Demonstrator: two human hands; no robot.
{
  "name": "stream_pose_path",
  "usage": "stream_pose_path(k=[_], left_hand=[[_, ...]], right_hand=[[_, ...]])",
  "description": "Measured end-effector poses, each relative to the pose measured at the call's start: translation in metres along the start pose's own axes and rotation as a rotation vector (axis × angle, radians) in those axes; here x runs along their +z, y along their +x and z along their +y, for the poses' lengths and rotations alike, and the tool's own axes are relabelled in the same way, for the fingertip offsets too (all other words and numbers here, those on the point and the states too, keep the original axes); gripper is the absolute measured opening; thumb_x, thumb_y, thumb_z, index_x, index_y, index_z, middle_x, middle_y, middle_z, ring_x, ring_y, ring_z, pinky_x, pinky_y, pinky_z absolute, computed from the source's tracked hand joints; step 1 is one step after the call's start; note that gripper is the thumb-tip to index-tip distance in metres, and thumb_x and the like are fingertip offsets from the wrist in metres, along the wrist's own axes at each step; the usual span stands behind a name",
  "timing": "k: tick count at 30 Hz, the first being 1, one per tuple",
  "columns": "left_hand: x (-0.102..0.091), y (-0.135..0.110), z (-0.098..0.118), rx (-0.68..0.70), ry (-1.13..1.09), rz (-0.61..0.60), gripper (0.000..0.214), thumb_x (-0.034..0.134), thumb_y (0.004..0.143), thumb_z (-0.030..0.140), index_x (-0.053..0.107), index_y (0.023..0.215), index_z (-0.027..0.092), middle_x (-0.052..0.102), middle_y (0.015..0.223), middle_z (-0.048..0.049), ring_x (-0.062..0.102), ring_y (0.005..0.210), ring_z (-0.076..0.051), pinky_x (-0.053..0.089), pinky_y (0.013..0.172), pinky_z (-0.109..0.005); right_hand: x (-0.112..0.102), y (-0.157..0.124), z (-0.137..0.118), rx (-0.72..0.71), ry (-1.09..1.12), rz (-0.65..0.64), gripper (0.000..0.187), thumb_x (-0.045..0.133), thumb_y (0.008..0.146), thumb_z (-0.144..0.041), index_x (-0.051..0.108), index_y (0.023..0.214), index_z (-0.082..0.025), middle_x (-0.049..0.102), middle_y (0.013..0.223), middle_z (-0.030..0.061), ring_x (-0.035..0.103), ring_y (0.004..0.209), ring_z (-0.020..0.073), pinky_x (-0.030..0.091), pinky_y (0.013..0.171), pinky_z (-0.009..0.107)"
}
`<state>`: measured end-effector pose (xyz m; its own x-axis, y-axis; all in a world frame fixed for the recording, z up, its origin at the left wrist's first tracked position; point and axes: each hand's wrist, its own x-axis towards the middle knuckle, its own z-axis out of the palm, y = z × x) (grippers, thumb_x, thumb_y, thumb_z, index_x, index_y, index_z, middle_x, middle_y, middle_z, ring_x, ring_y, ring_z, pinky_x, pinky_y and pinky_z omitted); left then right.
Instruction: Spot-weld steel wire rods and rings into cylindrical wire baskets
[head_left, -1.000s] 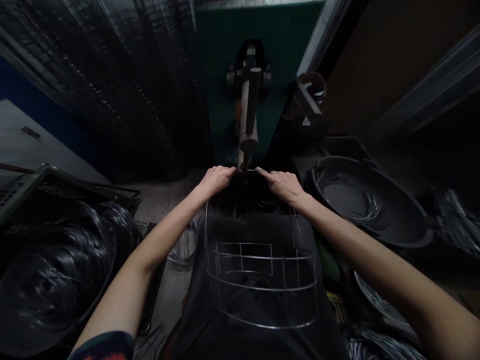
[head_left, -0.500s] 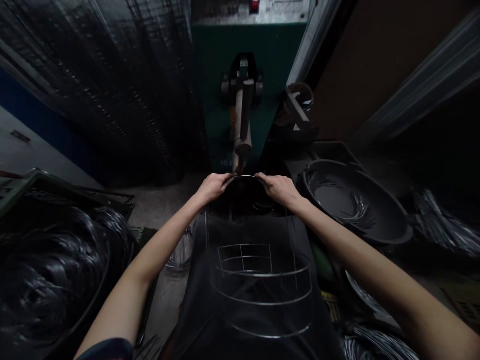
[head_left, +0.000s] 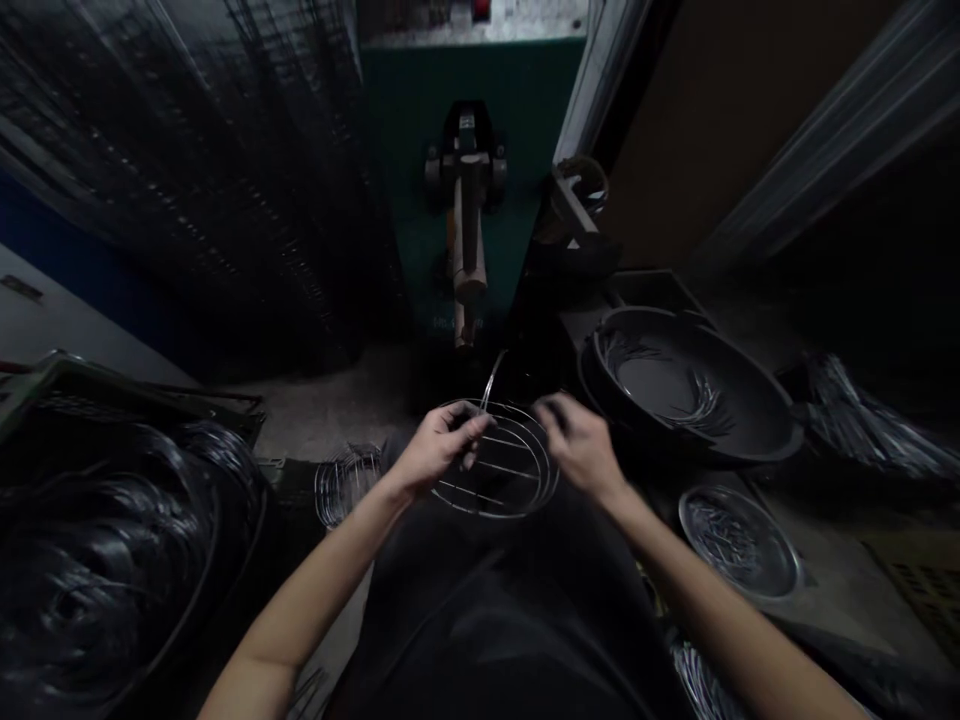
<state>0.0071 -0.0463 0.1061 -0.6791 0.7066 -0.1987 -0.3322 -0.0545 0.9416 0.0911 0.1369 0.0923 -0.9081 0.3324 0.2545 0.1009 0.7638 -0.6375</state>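
A round wire basket frame point(head_left: 496, 468) hangs in front of my dark apron, its open ring turned toward me. My left hand point(head_left: 435, 450) is closed on its left rim. On the right rim sits my right hand point(head_left: 581, 445), fingers curled round the wire, slightly smeared by motion. A single bent wire point(head_left: 491, 378) sticks up from the frame's far edge. Just beyond stands the green machine point(head_left: 480, 190) with its vertical electrode arm point(head_left: 466, 250), apart from the frame.
A large dark bowl point(head_left: 757, 440) with loose wires stands at the right, a smaller metal dish point(head_left: 780, 580) below it. Coils of wire point(head_left: 97, 540) fill a tub at the left. A small wire ring piece point(head_left: 341, 485) lies by my left arm. Stacked mesh panels point(head_left: 187, 170) lean behind.
Both hands have pulled the wire frame back from the machine's electrode toward me and turned it, so its open ring now faces up at me.
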Motion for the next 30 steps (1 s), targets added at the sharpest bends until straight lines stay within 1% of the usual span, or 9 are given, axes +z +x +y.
stream_pose_path(k=[4, 8, 13, 16, 18, 21, 23, 27, 30], left_hand=[[0.021, 0.001, -0.011, 0.035, 0.121, 0.044, 0.036, 0.072, 0.074, 0.047, 0.055, 0.074, 0.015, 0.049, 0.060, 0.0055, 0.043, 0.049, -0.005, 0.036, 0.048, -0.019], [0.026, 0.004, -0.016, 0.028, 0.120, 0.049, 0.038, 0.077, 0.068, 0.042, 0.050, 0.067, 0.015, 0.047, 0.062, 0.0058, 0.043, 0.058, -0.006, 0.036, 0.056, -0.018], [0.024, 0.001, -0.016, 0.028, 0.178, 0.093, 0.038, 0.081, 0.064, 0.038, 0.050, 0.065, 0.015, 0.048, 0.063, 0.0054, 0.044, 0.060, -0.007, 0.037, 0.057, -0.019], [0.024, -0.004, -0.016, 0.051, 0.183, 0.092, 0.032, 0.072, 0.073, 0.045, 0.060, 0.080, 0.016, 0.054, 0.072, 0.0028, 0.048, 0.065, -0.009, 0.041, 0.062, -0.020], [0.024, -0.007, -0.017, 0.084, 0.254, 0.087, 0.038, 0.069, 0.077, 0.047, 0.063, 0.100, 0.018, 0.057, 0.079, 0.0012, 0.051, 0.070, -0.010, 0.042, 0.066, -0.021], [0.026, -0.013, -0.018, 0.130, 0.502, 0.169, 0.050, 0.072, 0.074, 0.044, 0.061, 0.117, 0.021, 0.056, 0.077, 0.0015, 0.049, 0.068, -0.012, 0.041, 0.065, -0.022], [0.025, -0.018, -0.015, 0.182, 0.611, 0.258, 0.042, 0.063, 0.082, 0.042, 0.061, 0.119, 0.022, 0.056, 0.075, 0.0012, 0.048, 0.065, -0.012, 0.040, 0.063, -0.023], [0.015, -0.023, 0.011, 0.211, 0.595, 0.225, 0.040, 0.048, 0.091, 0.045, 0.063, 0.119, 0.021, 0.054, 0.070, 0.0009, 0.045, 0.060, -0.011, 0.038, 0.058, -0.022], [-0.004, -0.014, 0.034, 0.132, 0.431, 0.050, 0.046, 0.052, 0.088, 0.052, 0.063, 0.117, 0.018, 0.039, 0.060, 0.0047, 0.033, 0.049, -0.008, 0.031, 0.048, -0.019]], right_hand=[[0.017, -0.048, -0.027, 0.106, 0.486, -0.285, 0.030, 0.053, 0.089, -0.044, 0.067, 0.098, -0.019, 0.071, 0.096, 0.0060, 0.065, 0.087, 0.0201, 0.050, 0.080, 0.032], [0.038, -0.054, -0.037, 0.218, 0.743, -0.209, 0.035, 0.063, 0.082, -0.042, 0.067, 0.105, -0.017, 0.071, 0.102, 0.0071, 0.064, 0.098, 0.0218, 0.048, 0.090, 0.035], [0.055, -0.059, -0.044, 0.328, 0.779, -0.163, 0.037, 0.058, 0.081, -0.049, 0.060, 0.064, -0.016, 0.058, 0.058, 0.0004, 0.056, 0.057, 0.0147, 0.046, 0.058, 0.028], [0.045, -0.061, -0.037, 0.242, 0.730, -0.219, 0.030, 0.060, 0.081, -0.046, 0.064, 0.079, -0.016, 0.067, 0.074, 0.0020, 0.061, 0.070, 0.0160, 0.049, 0.068, 0.028], [0.027, -0.054, -0.020, 0.161, 0.637, -0.208, 0.027, 0.061, 0.083, -0.043, 0.065, 0.093, -0.019, 0.070, 0.091, 0.0038, 0.064, 0.085, 0.0181, 0.050, 0.081, 0.031], [-0.001, -0.027, 0.017, 0.103, 0.344, 0.032, 0.028, 0.048, 0.090, -0.040, 0.065, 0.101, -0.020, 0.068, 0.104, 0.0088, 0.063, 0.100, 0.0211, 0.048, 0.092, 0.038], [-0.014, -0.001, 0.038, 0.010, 0.156, 0.129, 0.035, 0.041, 0.093, -0.035, 0.062, 0.117, -0.020, 0.060, 0.126, 0.0122, 0.054, 0.120, 0.0224, 0.041, 0.104, 0.042], [-0.020, 0.047, 0.048, -0.209, 0.032, -0.020, 0.048, 0.035, 0.095, -0.031, 0.045, 0.141, -0.022, 0.039, 0.151, 0.0085, 0.029, 0.142, 0.0205, 0.029, 0.113, 0.046], [-0.018, 0.064, 0.038, -0.289, 0.103, -0.067, 0.046, 0.031, 0.098, -0.033, 0.049, 0.138, -0.021, 0.051, 0.142, 0.0073, 0.044, 0.133, 0.0190, 0.036, 0.110, 0.041]])
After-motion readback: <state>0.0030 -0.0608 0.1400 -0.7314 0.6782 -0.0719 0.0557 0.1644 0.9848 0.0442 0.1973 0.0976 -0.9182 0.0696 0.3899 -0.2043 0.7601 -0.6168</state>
